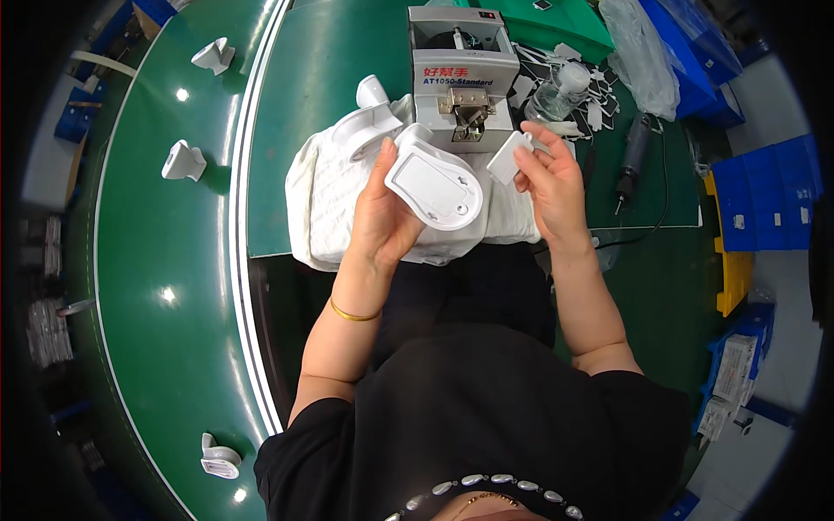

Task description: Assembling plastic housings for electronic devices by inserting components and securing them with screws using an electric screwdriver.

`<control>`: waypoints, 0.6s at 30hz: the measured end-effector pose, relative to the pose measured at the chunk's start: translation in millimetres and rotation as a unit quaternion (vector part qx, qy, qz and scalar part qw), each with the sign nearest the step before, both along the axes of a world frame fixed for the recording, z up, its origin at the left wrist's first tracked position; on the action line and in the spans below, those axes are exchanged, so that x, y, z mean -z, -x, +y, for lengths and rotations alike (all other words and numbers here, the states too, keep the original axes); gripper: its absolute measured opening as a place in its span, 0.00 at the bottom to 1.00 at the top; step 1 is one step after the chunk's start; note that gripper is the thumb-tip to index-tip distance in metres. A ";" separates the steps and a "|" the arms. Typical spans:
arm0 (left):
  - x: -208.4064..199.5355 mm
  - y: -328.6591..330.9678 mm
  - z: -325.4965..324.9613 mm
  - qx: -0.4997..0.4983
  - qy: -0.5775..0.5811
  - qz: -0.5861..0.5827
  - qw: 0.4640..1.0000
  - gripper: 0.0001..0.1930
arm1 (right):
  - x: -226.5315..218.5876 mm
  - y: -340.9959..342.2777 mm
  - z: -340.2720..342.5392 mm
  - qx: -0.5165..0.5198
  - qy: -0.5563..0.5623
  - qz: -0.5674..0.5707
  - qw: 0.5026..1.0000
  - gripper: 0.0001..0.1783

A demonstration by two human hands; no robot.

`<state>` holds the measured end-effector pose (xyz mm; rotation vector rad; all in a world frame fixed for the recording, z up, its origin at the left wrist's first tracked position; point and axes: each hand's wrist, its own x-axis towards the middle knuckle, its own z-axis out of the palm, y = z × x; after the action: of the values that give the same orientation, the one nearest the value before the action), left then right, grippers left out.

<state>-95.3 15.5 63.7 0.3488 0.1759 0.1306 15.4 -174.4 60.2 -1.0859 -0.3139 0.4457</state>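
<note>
My left hand (382, 217) grips a white rounded plastic housing (465, 208), tilted so its flat face with a recessed rectangular area shows. To the right of it, my right hand (552, 184) pinches a small flat white rectangular piece (506, 161) between thumb and fingers. The piece and the housing are apart. Just beyond my left hand, a similar white housing (363, 130) rests on a white cloth (317, 204) at the bench edge.
A grey benchtop machine (465, 74) stands just ahead. To its right are a clear pump bottle (556, 91), scattered white and dark scraps (599, 104), and a corded electric screwdriver (634, 156). Several white housings (184, 161) sit on the green conveyor belt (139, 260) at left. Blue bins (773, 191) line the right.
</note>
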 end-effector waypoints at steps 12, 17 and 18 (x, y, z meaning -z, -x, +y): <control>-5.4 47.9 5.5 -0.076 -0.105 -0.002 0.992 0.30 | 18.7 7.6 17.3 -0.106 0.203 -0.039 0.973 0.18; 17.0 105.3 30.9 -0.062 -0.117 0.028 0.991 0.33 | 23.4 25.1 51.1 -0.163 0.141 0.003 0.977 0.14; 22.9 110.1 33.5 -0.064 -0.118 0.029 0.991 0.33 | 24.9 28.7 61.1 -0.164 0.140 0.003 0.976 0.14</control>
<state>-205.4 49.0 40.8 0.5768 0.2408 0.2691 -13.3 -113.3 35.3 -1.3116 -0.4375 0.8064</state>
